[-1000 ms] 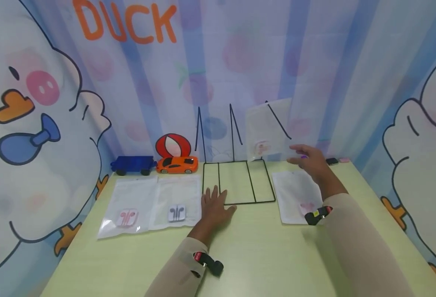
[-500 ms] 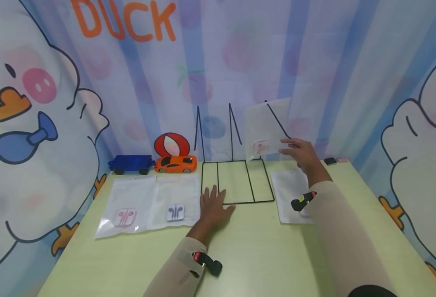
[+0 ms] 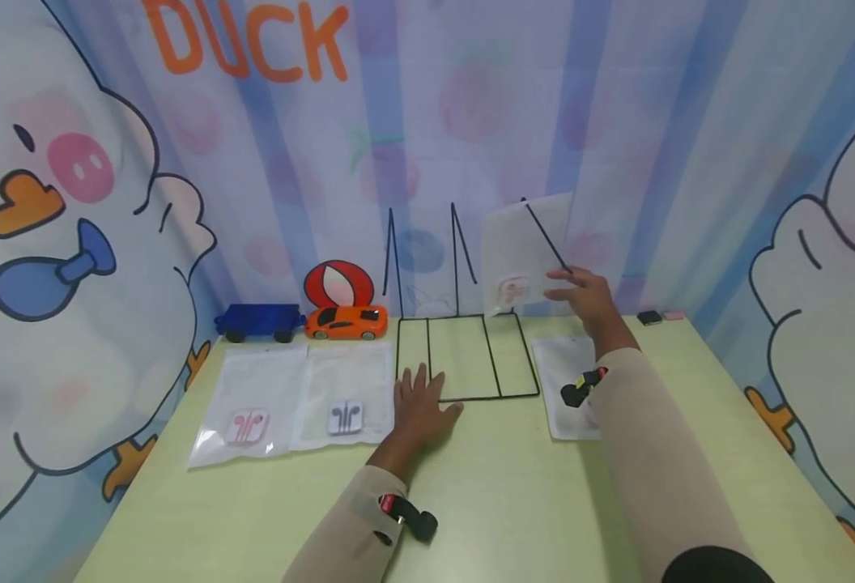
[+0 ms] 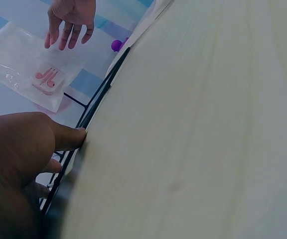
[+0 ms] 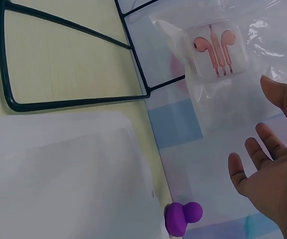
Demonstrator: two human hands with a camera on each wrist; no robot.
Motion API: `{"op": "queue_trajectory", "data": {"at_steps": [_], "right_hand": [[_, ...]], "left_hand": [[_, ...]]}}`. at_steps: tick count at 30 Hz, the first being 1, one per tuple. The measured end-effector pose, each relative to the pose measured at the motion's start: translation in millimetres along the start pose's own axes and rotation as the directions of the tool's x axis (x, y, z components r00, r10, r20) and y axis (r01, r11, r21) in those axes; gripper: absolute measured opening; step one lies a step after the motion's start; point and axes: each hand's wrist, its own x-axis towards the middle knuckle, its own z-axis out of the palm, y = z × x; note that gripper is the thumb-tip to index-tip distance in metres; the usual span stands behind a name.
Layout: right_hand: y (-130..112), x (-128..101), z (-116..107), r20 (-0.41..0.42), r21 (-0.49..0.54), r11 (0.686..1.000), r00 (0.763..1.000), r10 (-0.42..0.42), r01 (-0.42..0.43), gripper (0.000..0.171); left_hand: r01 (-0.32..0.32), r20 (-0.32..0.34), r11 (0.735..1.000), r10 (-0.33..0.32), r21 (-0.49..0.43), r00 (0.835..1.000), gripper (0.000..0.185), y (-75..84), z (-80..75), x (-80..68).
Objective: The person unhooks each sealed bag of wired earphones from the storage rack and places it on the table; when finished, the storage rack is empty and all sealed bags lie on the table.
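Note:
My left hand (image 3: 422, 411) rests with spread fingers on the front left of a black wire display rack's base (image 3: 492, 356). In the left wrist view, its thumb (image 4: 72, 136) touches the base bar. From the rack's right prong (image 3: 546, 235) hangs a clear plastic bag (image 3: 504, 243) with pink wired earphones (image 5: 215, 50) in a clear case. My right hand (image 3: 584, 301) is beside that bag, its fingers apart and fingertips close to the prong's lower end. Below it, another bag (image 3: 562, 405) lies on the table, partly hidden by the right forearm.
Two bags with boxed earphones, one pink (image 3: 248, 426) and one grey (image 3: 346, 417), lie left of the rack. Behind them stand a blue toy trailer (image 3: 261, 321) and an orange toy car (image 3: 346, 322). A purple knobbed object (image 5: 178, 219) sits at the table's back edge, near a small black item (image 3: 649, 317).
My right hand has moved left and slightly up, closer to the hanging bag and the prong's end. My left hand has stayed on the rack's base.

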Motion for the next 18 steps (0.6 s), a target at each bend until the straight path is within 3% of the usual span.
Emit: {"op": "queue_trajectory", "data": {"at_steps": [6, 18], "right_hand": [[-1, -4, -1, 0.042, -0.059, 0.998, 0.999, 0.004, -0.001, 0.053], [11, -4, 9, 0.113, -0.037, 0.999, 0.993, -0.032, 0.036, 0.047]], "left_hand": [[0.001, 0.000, 1.000, -0.001, 0.009, 1.000, 0.074, -0.4, 1.4, 3.4], [0.010, 0.005, 1.000, -0.010, -0.003, 1.000, 0.073, 0.2, -0.3, 1.6]]}}
